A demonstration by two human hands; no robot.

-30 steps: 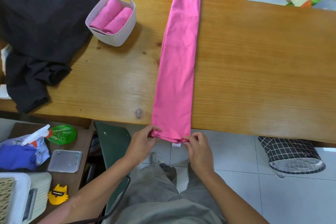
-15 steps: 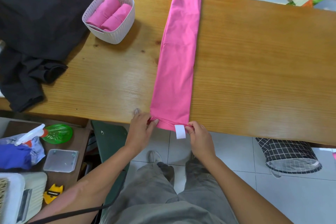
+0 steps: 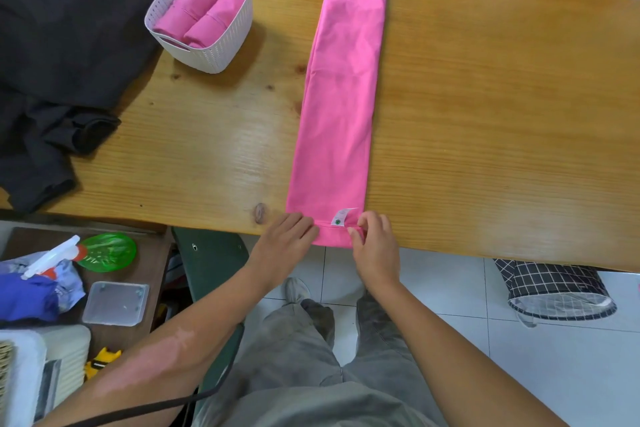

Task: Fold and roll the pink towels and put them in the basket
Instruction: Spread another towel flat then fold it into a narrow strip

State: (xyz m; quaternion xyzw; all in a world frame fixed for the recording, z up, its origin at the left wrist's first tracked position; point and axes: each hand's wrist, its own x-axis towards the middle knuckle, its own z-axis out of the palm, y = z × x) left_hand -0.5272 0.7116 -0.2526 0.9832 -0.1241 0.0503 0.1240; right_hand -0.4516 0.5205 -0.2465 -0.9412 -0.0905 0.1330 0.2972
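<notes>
Head view: at the near edge of the wooden table (image 3: 485, 114), the left hand (image 3: 282, 243) and right hand (image 3: 375, 246) pinch the near end of the pink towel (image 3: 341, 97), turned over into a narrow first roll beside its white label (image 3: 341, 217). Beyond that roll the towel lies as a long, smooth, folded strip reaching the table's far edge. Farther left on the table, the white basket (image 3: 221, 48) holds two rolled pink towels (image 3: 201, 12) side by side.
</notes>
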